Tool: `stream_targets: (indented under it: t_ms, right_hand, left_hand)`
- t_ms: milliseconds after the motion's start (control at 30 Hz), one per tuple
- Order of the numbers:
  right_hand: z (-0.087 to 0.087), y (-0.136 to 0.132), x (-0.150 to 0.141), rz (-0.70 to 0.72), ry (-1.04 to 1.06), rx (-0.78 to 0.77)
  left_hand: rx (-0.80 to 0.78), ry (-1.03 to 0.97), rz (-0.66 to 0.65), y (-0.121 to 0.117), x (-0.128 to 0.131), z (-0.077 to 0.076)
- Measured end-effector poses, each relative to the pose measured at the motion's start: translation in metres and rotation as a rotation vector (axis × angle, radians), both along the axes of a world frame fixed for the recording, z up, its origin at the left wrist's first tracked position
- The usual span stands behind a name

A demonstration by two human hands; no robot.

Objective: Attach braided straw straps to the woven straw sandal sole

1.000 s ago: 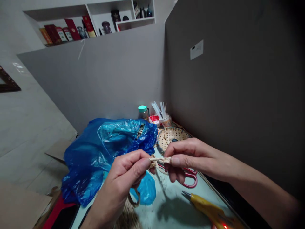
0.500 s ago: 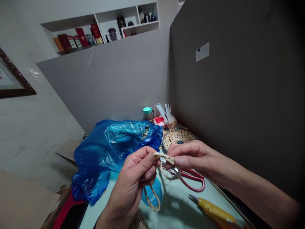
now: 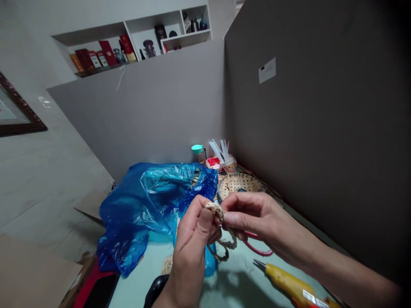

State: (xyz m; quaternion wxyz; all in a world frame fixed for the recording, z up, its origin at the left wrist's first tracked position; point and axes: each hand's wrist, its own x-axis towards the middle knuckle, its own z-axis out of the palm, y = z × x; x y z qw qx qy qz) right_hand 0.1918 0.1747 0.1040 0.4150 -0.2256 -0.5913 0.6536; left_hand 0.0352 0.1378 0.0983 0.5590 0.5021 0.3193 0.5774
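Observation:
My left hand point(image 3: 194, 239) and my right hand point(image 3: 253, 218) meet above the table, both pinching a twisted tan straw rope point(image 3: 221, 233). The rope bends into a loop between the thumbs, and a loose coil of it hangs below the fingers. More of the same rope lies on the table under my left wrist point(image 3: 167, 266). Both hands are closed on the rope, fingertips almost touching.
A crumpled blue plastic bag point(image 3: 144, 205) lies left of the hands. Red-handled scissors point(image 3: 257, 246) and a yellow glue gun point(image 3: 295, 287) lie on the pale green table point(image 3: 237, 282). A woven basket point(image 3: 239, 184), a teal-lidded jar point(image 3: 198, 153) and a cup of sticks point(image 3: 226, 159) stand by the grey partition point(image 3: 305, 128).
My hands have come closer together, and the rope stretched straight between them has been bent into a loop. The view has shifted slightly.

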Motion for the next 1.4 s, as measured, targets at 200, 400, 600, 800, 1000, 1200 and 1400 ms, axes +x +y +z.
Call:
stream_targets:
  t_ms: [200, 400, 600, 800, 1000, 1200, 1400]
  right_hand:
    - [0.006, -0.01, -0.001, -0.043, 0.004, 0.044]
    - [0.005, -0.007, -0.001, -0.052, 0.025, 0.035]
    - [0.004, -0.012, -0.003, -0.102, -0.037, 0.062]
    - [-0.003, -0.014, -0.004, -0.273, -0.204, 0.299]
    - [-0.008, -0.007, -0.009, -0.388, -0.303, 0.479]
    - [-0.013, -0.004, -0.012, -0.367, -0.361, 0.511]
    - [-0.024, -0.005, -0.017, -0.236, -0.423, 0.599]
  left_hand:
    - [0.185, 0.284, 0.204, -0.008, 0.005, -0.001]
    - [0.232, 0.383, 0.299, -0.007, 0.006, -0.005]
    - [0.332, 0.48, 0.46, 0.0, 0.007, -0.007]
    - [0.13, 0.283, 0.289, 0.002, 0.01, -0.006]
    - [-0.003, 0.062, 0.21, 0.004, 0.018, -0.016]
    - [0.071, 0.109, 0.381, 0.006, 0.027, -0.026]
    - [0.148, -0.004, 0.5, 0.014, 0.028, -0.026]
